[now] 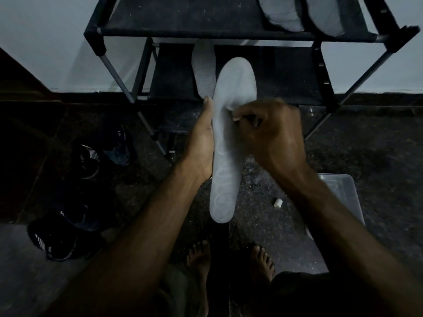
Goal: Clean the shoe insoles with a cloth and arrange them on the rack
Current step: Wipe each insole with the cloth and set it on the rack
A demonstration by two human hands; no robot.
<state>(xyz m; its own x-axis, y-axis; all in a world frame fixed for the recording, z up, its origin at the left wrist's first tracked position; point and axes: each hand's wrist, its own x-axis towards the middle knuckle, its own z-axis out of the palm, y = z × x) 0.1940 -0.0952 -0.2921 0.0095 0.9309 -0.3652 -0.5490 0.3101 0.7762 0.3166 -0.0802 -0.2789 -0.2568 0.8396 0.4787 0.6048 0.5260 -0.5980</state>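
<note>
Two hands on one long pale-grey foam insole (pixel 225 143), held in front of the black fabric-shelf rack (pixel 206 30). Left hand (pixel 201 143) supports its edge w/ straight fingers; right hand (pixel 270 133) is clenched, pinching a whitish cloth (pixel 231 106) against it.

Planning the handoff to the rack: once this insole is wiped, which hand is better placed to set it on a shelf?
Probably the left hand: it already supports the insole along its edge, toe end toward the rack. The right hand is curled, seemingly around the cloth.
</note>
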